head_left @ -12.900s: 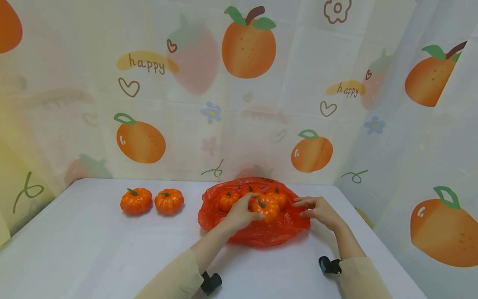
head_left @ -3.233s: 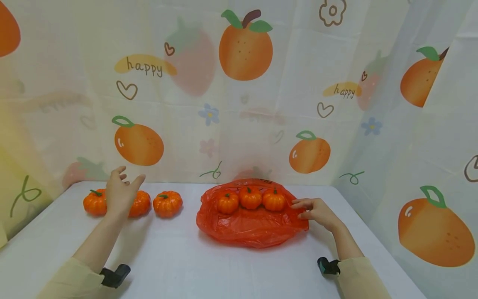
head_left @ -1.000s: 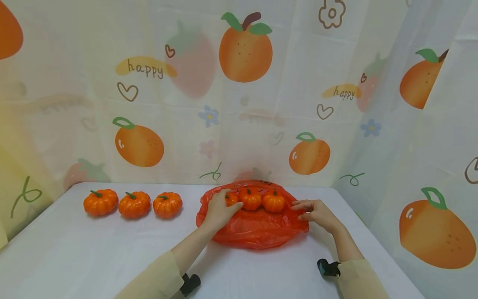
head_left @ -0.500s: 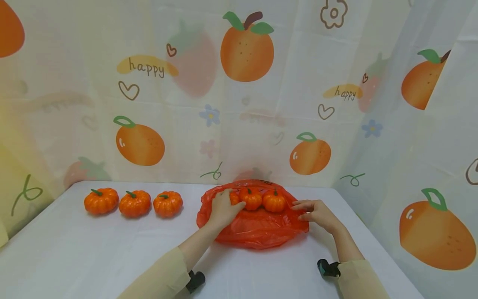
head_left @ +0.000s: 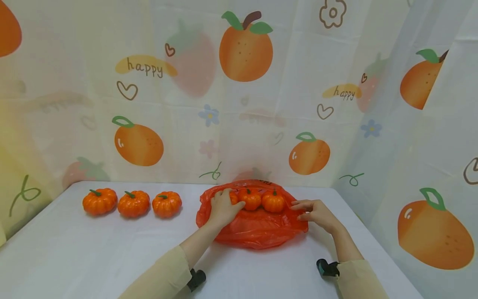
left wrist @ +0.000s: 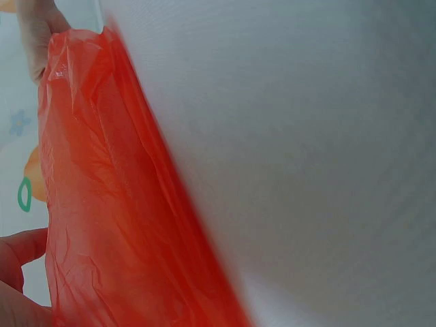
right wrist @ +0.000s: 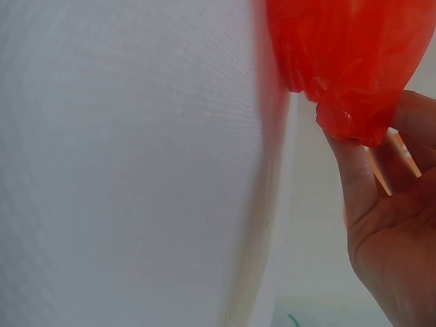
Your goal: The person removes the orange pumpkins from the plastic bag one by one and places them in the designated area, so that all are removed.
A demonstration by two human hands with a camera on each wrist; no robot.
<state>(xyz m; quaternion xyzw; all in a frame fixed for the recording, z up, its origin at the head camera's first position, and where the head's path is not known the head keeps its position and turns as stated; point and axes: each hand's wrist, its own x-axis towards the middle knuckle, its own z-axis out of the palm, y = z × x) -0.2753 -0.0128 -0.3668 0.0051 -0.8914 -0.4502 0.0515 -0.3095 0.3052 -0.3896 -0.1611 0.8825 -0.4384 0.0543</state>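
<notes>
Since three seconds ago, left hand (head_left: 222, 207) has come from the table's (head_left: 112, 249) pumpkin row (head_left: 132, 203) to grip the leftmost pumpkin (head_left: 233, 198) in the red bag (head_left: 257, 230). Right hand (head_left: 317, 212) pinches the bag's edge at 3 o'clock; curtain (head_left: 145, 65) reads "happy"

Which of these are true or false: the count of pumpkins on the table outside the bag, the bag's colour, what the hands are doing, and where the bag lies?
1. Three pumpkins stand in a row on the table outside the bag. True.
2. The bag is blue. False: it is red plastic.
3. The left hand is on the leftmost pumpkin in the bag. True.
4. The right hand rests flat on the table, well clear of the bag. False: its fingers pinch the bag's right edge.
5. The bag lies left of the row. False: it lies right of it.
</notes>
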